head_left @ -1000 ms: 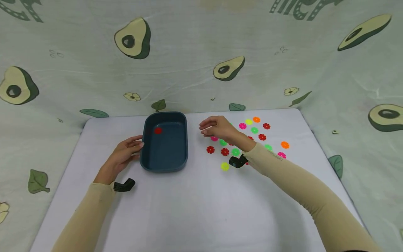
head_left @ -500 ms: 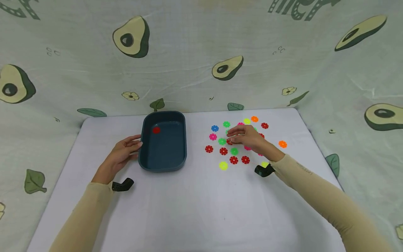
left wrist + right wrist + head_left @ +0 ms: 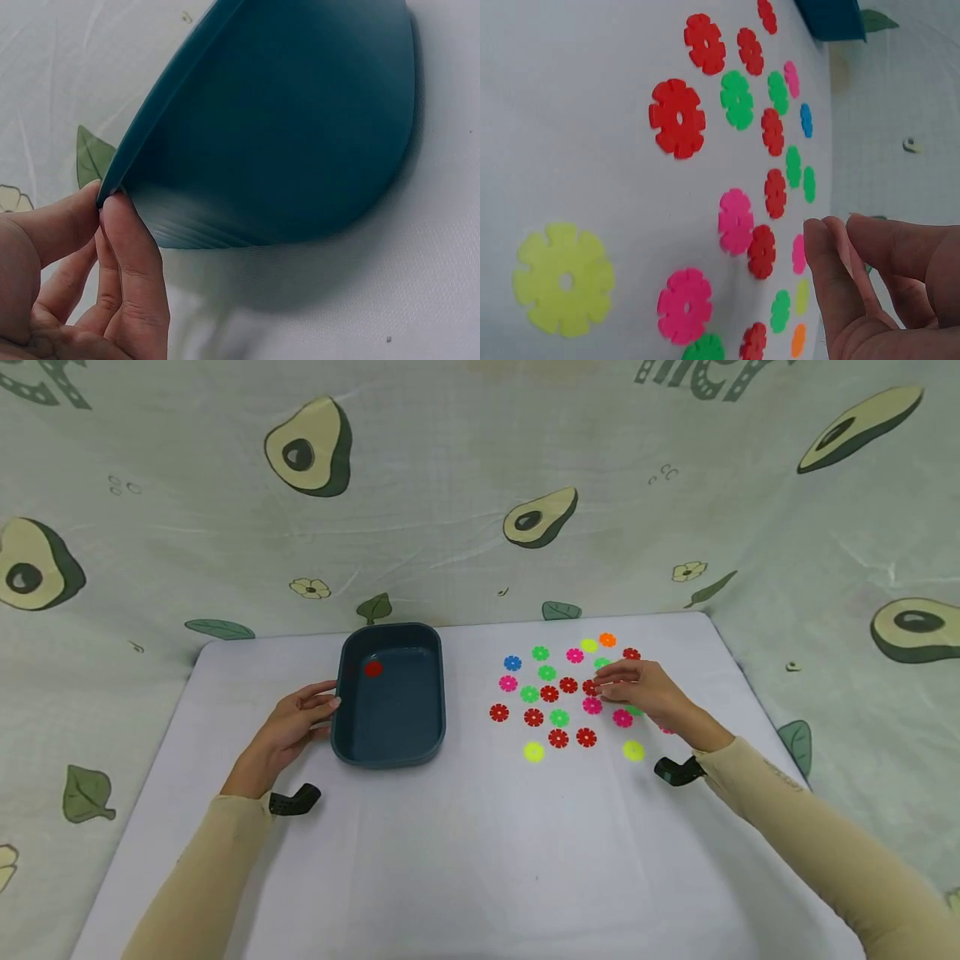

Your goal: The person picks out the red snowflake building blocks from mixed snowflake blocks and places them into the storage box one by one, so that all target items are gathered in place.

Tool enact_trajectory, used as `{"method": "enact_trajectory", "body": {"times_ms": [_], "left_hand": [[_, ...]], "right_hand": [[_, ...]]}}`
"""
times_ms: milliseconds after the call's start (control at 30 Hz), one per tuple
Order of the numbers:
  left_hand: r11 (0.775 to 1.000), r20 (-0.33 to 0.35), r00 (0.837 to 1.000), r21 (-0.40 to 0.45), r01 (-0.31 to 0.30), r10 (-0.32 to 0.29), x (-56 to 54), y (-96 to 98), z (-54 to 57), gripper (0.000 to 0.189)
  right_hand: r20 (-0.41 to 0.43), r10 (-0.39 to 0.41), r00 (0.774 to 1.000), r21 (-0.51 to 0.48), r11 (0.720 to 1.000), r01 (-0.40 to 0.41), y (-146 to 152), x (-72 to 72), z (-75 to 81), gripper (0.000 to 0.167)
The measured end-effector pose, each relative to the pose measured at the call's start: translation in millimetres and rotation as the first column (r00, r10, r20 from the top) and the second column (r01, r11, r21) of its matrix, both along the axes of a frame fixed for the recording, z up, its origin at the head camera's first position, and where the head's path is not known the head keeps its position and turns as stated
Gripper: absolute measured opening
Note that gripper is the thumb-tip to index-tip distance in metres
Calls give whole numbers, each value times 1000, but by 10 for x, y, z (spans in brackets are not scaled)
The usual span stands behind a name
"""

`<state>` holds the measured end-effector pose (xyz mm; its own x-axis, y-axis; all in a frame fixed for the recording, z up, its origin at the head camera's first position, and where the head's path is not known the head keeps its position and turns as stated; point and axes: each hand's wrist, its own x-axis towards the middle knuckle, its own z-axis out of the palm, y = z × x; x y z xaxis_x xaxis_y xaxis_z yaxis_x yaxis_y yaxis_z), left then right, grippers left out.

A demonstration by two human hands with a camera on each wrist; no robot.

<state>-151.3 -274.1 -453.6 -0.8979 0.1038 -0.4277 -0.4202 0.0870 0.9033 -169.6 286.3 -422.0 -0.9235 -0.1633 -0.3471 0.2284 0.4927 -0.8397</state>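
Right hand (image 3: 651, 693) moved rightward, fingers loose.
Left hand (image 3: 287, 732) pinched blue tray (image 3: 390, 722); bright, notched discs (image 3: 679, 136) dotted white table (image 3: 450, 860), centre-right; avocado-print drape (image 3: 427, 460) above.

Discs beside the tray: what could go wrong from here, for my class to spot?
Discs lie close around the right hand, so it might nudge neighbours. They lie flat and look thin, so lifting just one could prove fiddly. The left hand pinches the tray by its rim, so a tug might shift it.
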Motion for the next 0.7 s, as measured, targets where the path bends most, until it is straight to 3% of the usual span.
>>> {"method": "enact_trajectory", "body": {"times_ms": [300, 700], "left_hand": [[1000, -2, 1000, -4, -6, 6, 20, 3, 12, 60], [1000, -8, 1000, -19, 5, -5, 25, 23, 27, 65]], "right_hand": [[-47, -36, 998, 105, 994, 41, 250, 36, -44, 46], [-76, -158, 984, 115, 979, 166, 428, 0, -180, 45]]}}
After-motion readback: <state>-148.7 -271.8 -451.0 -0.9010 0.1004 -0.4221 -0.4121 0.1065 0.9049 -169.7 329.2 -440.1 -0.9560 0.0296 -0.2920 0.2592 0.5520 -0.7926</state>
